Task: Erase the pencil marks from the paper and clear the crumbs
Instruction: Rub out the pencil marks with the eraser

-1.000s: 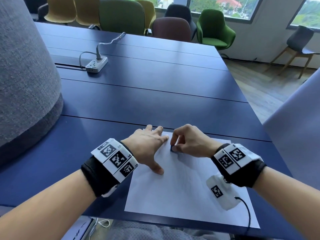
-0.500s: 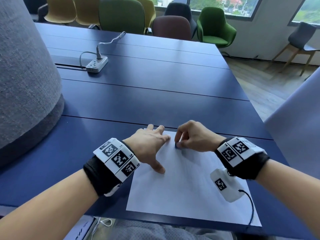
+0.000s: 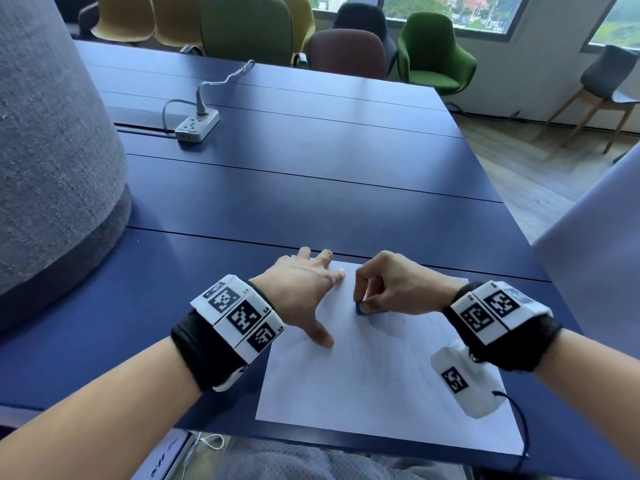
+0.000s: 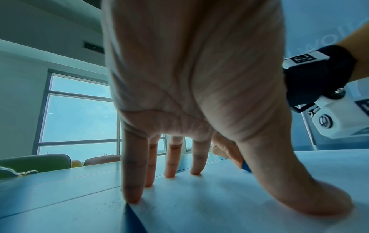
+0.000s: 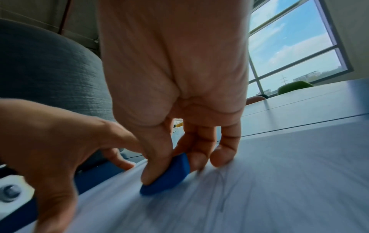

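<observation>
Bench point(image 3: 311, 209): dark blue, smooth, planked with thin seams; hard backing, so I work the sheet flat on it.

Paper point(image 3: 363, 386): white, thin, lies at the bench's near edge. Faint grey pencil marks point(image 3: 398, 327) run below and to the right of the rubbing spot; judged still to clear.

Left hand point(image 3: 304, 289): spread, fingers straight, tips and thumb pressed on the sheet's far-left corner. Grip slack, holds nothing; it pins the paper so rubbing won't crease it.

Right hand point(image 3: 394, 285): fingers curled, thumb and fingertips pinching the eraser.

Eraser point(image 5: 167, 175): blue, matte, rounded wedge; one edge down on the paper, tilted.

Crumbs: a few dark specks near my left little finger, too small to be sure.
</observation>
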`<action>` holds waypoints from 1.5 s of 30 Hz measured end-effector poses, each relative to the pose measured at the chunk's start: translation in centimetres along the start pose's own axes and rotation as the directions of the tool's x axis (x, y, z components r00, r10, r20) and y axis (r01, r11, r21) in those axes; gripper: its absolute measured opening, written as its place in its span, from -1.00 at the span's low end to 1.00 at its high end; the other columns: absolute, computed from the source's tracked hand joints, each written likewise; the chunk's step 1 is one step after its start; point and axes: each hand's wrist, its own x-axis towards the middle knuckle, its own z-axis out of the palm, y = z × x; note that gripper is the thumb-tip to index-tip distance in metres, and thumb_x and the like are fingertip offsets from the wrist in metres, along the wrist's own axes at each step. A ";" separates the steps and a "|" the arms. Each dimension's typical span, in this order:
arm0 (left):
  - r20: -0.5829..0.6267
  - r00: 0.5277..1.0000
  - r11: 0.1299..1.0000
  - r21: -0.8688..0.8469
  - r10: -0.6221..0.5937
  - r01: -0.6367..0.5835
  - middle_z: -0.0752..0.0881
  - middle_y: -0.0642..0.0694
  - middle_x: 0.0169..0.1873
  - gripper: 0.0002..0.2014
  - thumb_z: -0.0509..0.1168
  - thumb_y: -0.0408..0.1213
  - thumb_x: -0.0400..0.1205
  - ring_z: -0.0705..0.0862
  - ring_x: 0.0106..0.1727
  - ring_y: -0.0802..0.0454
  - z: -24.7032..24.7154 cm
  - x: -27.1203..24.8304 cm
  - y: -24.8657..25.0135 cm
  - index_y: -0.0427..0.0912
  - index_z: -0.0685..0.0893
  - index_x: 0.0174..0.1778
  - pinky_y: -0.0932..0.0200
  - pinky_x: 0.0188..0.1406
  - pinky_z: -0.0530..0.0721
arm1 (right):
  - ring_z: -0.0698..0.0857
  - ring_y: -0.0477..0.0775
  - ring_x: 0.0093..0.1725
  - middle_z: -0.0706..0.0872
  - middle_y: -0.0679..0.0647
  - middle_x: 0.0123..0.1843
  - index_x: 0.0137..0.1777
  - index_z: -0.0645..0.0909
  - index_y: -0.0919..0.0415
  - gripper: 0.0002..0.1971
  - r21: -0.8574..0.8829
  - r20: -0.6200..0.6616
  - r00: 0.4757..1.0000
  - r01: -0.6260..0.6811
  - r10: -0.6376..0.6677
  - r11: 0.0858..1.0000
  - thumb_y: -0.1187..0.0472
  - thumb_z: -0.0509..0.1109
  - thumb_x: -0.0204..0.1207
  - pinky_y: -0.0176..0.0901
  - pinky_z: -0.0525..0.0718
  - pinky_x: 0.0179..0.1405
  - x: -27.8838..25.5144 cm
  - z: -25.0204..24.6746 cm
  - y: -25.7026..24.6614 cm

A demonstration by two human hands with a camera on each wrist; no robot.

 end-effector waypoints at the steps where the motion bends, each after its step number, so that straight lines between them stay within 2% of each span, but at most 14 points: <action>1: 0.003 1.000 1.000 -0.003 0.001 -0.001 0.29 -0.06 0.43 0.03 0.50 0.34 0.29 0.32 0.35 -0.11 0.0 0.0 0.0 0.06 0.21 0.62 0.08 -0.10 0.34 | 0.59 -0.25 -0.48 0.68 -0.12 -0.40 -0.26 0.72 0.02 -0.88 -0.008 0.022 1.000 -0.006 0.006 1.000 0.26 0.56 0.39 -0.35 0.54 -0.41 0.0 -0.2 -0.1; 5: -0.006 1.000 1.000 -0.001 0.008 -0.008 0.32 -0.05 0.39 0.02 0.50 0.33 0.30 0.32 0.33 -0.10 0.0 -0.1 0.0 0.06 0.23 0.61 0.08 -0.11 0.35 | 0.62 -0.18 -0.40 0.72 -0.05 -0.36 -0.25 0.71 0.06 -0.89 0.032 -0.212 0.977 -0.028 0.034 0.999 0.29 0.54 0.41 -0.31 0.52 -0.35 0.8 -0.5 0.4; 6: -0.007 1.000 1.000 0.002 0.007 -0.007 0.31 -0.05 0.40 0.02 0.50 0.33 0.30 0.32 0.33 -0.10 0.1 -0.1 0.0 0.06 0.22 0.61 0.08 -0.10 0.35 | 0.62 -0.17 -0.40 0.73 -0.03 -0.35 -0.24 0.72 0.07 -0.89 0.036 -0.202 0.979 -0.017 0.024 0.999 0.30 0.54 0.40 -0.30 0.52 -0.35 0.6 -0.3 0.4; 10: 0.008 1.000 1.000 0.000 0.004 -0.004 0.31 -0.07 0.41 0.00 0.51 0.32 0.29 0.33 0.33 -0.12 -0.1 0.0 0.1 0.02 0.26 0.59 0.08 -0.12 0.36 | 0.63 -0.16 -0.41 0.73 -0.04 -0.36 -0.22 0.75 0.10 -0.93 0.001 0.096 0.995 0.008 -0.008 1.000 0.28 0.56 0.37 -0.27 0.61 -0.36 -0.6 -0.2 0.1; 14: 0.004 1.000 1.000 0.000 0.009 -0.009 0.32 -0.05 0.37 -0.01 0.51 0.31 0.30 0.33 0.30 -0.10 0.0 0.0 0.0 0.04 0.25 0.59 0.08 -0.12 0.33 | 0.60 -0.20 -0.45 0.69 -0.07 -0.40 -0.25 0.72 0.08 -0.89 0.026 -0.197 0.980 -0.021 0.025 0.999 0.31 0.54 0.40 -0.44 0.49 -0.45 1.0 -0.7 0.6; 15: 0.000 1.000 1.000 0.004 0.009 -0.009 0.32 -0.05 0.37 0.00 0.51 0.31 0.30 0.33 0.31 -0.10 0.1 0.1 0.0 0.05 0.24 0.59 0.08 -0.11 0.33 | 0.60 -0.18 -0.44 0.68 -0.07 -0.39 -0.24 0.72 0.09 -0.90 0.043 -0.212 0.977 -0.021 0.029 0.999 0.31 0.53 0.41 -0.45 0.48 -0.46 0.9 -0.6 0.6; 19: 0.014 1.000 1.000 0.006 0.005 -0.005 0.30 -0.07 0.41 0.02 0.51 0.32 0.31 0.32 0.34 -0.12 0.0 0.1 0.1 0.03 0.21 0.62 0.08 -0.10 0.34 | 0.62 -0.17 -0.45 0.73 -0.05 -0.36 -0.20 0.75 0.11 -0.94 -0.008 0.095 0.995 0.001 0.000 1.000 0.28 0.55 0.39 -0.30 0.59 -0.37 -0.4 -0.3 0.1; 20: 0.015 1.000 1.000 0.008 0.006 -0.007 0.30 -0.07 0.41 0.02 0.51 0.32 0.31 0.32 0.34 -0.12 0.0 0.1 0.1 0.03 0.22 0.61 0.08 -0.10 0.34 | 0.63 -0.17 -0.45 0.74 -0.05 -0.37 -0.20 0.75 0.11 -0.93 -0.011 0.096 0.995 0.001 0.000 1.000 0.29 0.55 0.39 -0.25 0.61 -0.36 -0.3 -0.4 0.0; 24: 0.013 1.000 1.000 0.011 0.006 -0.006 0.29 -0.07 0.43 0.01 0.50 0.32 0.31 0.31 0.35 -0.12 0.0 0.0 0.1 0.04 0.22 0.61 0.08 -0.07 0.34 | 0.64 -0.14 -0.41 0.71 -0.08 -0.40 -0.25 0.71 0.04 -0.88 0.031 -0.169 0.985 -0.018 0.023 0.999 0.28 0.54 0.39 -0.30 0.55 -0.38 0.1 0.2 0.0; 29: 0.025 1.000 1.000 0.014 0.007 -0.007 0.27 -0.08 0.45 0.04 0.49 0.33 0.32 0.31 0.38 -0.14 -0.2 0.0 0.1 0.02 0.19 0.64 0.09 -0.04 0.38 | 0.54 -0.23 -0.51 0.61 -0.14 -0.47 -0.21 0.72 0.07 -0.92 -0.021 0.087 0.995 0.057 -0.055 0.998 0.24 0.57 0.38 -0.41 0.46 -0.49 -1.8 1.7 -1.1; 33: 0.016 1.000 1.000 0.017 0.013 -0.013 0.29 -0.08 0.42 0.01 0.50 0.32 0.32 0.33 0.35 -0.13 -0.2 -0.1 0.2 0.01 0.24 0.61 0.08 -0.05 0.41 | 0.56 -0.19 -0.48 0.64 -0.11 -0.45 -0.23 0.71 0.12 -0.92 0.039 -0.170 0.985 0.028 -0.021 0.999 0.31 0.54 0.39 -0.35 0.50 -0.42 -1.2 1.7 -0.7; 38: 0.024 1.000 1.000 0.013 0.007 -0.007 0.29 -0.08 0.44 0.02 0.51 0.31 0.32 0.33 0.37 -0.14 -0.3 0.0 0.2 -0.01 0.24 0.62 0.07 -0.02 0.43 | 0.56 -0.18 -0.43 0.68 -0.06 -0.38 -0.19 0.75 0.11 -0.94 -0.001 0.094 0.993 0.076 -0.076 0.997 0.23 0.57 0.38 -0.35 0.52 -0.42 -2.7 2.5 -1.3; 42: 0.019 1.000 1.000 0.013 0.005 -0.005 0.32 -0.07 0.40 -0.01 0.51 0.32 0.30 0.34 0.34 -0.13 -0.2 -0.1 0.2 0.00 0.28 0.58 0.03 0.02 0.51 | 0.54 -0.26 -0.51 0.63 -0.13 -0.45 -0.23 0.71 0.12 -0.93 0.006 -0.159 0.986 0.058 -0.056 0.998 0.27 0.54 0.39 -0.47 0.43 -0.48 -2.3 2.8 -1.2; 45: 0.017 1.000 1.000 0.020 -0.002 0.002 0.33 -0.08 0.40 -0.02 0.51 0.32 0.30 0.34 0.34 -0.14 -0.2 0.0 0.2 0.00 0.30 0.56 0.02 0.01 0.52 | 0.55 -0.18 -0.44 0.67 -0.06 -0.38 -0.21 0.74 0.08 -0.94 0.007 0.008 0.994 0.106 -0.106 0.994 0.23 0.56 0.38 -0.42 0.49 -0.43 -3.4 3.4 -1.3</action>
